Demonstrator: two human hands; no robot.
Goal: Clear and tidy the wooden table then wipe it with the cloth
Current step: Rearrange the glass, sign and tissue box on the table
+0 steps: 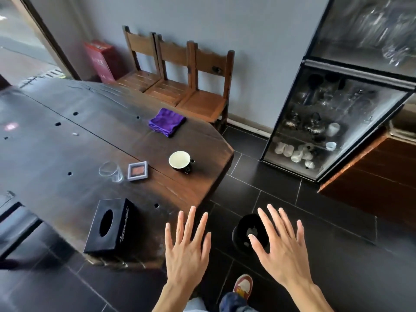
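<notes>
A dark wooden table (74,145) fills the left and middle of the head view. On it lie a folded purple cloth (167,121) near the far right corner, a black cup with a pale inside (181,161), a small square framed coaster (137,171), a clear glass (110,172) and a black tissue box (111,226) at the near edge. My left hand (187,246) hovers over the table's near corner, fingers spread and empty. My right hand (278,242) is spread above the floor, holding nothing.
A black bin (244,230) with scraps inside stands on the dark tiled floor under my right hand. Three wooden chairs (180,86) line the wall behind the table. A glass cabinet (326,122) of cups stands at the right. A red box (101,61) leans in the corner.
</notes>
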